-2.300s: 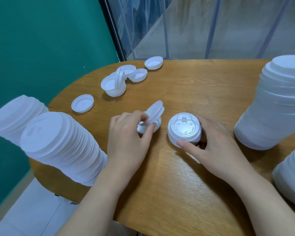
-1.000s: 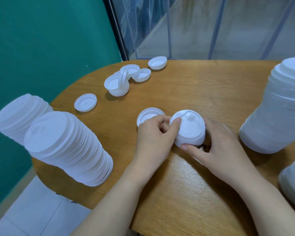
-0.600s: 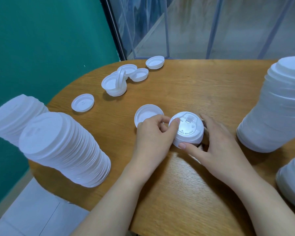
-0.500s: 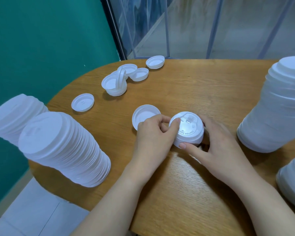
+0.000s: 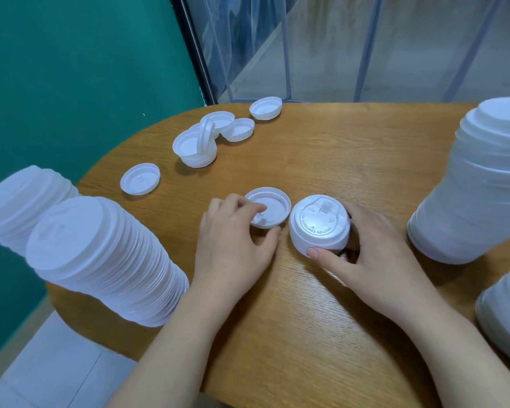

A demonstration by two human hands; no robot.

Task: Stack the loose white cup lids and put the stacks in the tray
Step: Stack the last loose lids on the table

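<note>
Left hand (image 5: 233,240) pinches upturned lid (image 5: 268,211) | right hand (image 5: 368,257) grips short stack (image 5: 320,224) | your lid sits just left of stack

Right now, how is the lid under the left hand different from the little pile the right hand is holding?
The lid under the left hand lies upside down with its hollow inside facing up; the small stack sits dome up, with its raised lettering and sip tab on top. The lid is a single piece lying low, while the stack is several lids nested and stands taller. The left hand pinches the lid's rim; the right hand wraps around the stack's side. Both are white and round.
</note>
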